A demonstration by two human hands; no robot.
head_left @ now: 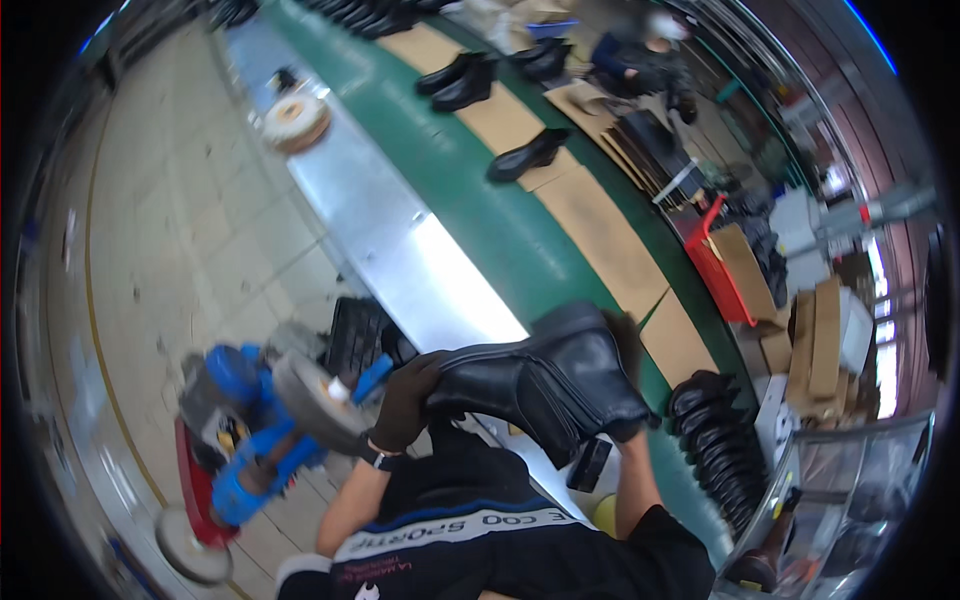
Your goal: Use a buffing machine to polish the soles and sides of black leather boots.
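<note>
Black leather, smooth with a soft shine, covers the ankle boot (545, 385) held over the near end of the green worktable (520, 240). A seam runs down the boot's side; the dark block (590, 465) beneath it is hard to make out. The left hand (405, 400), in a dark knit-looking glove, is closed around the boot's narrow end, its fingertips out of sight. The right hand (628, 345) is at the boot's other end and mostly hidden behind it, so I cannot tell how tightly its fingers are bent.

Bright sheet metal (360, 220) borders the worktable's left side, bearing a round, pale buffing wheel (295, 120). Flat tan cardboard (605, 245) lies along the worktable under dark shoes (460, 80), their details blurred. Ribbed-looking black footwear (715, 450) is packed in a row at its near right, individual shapes merging. Left of the worktable stands a blue machine (255, 470) with a thick grey disc (315, 400). Across the worktable, a co-worker (645, 70) is blurred.
</note>
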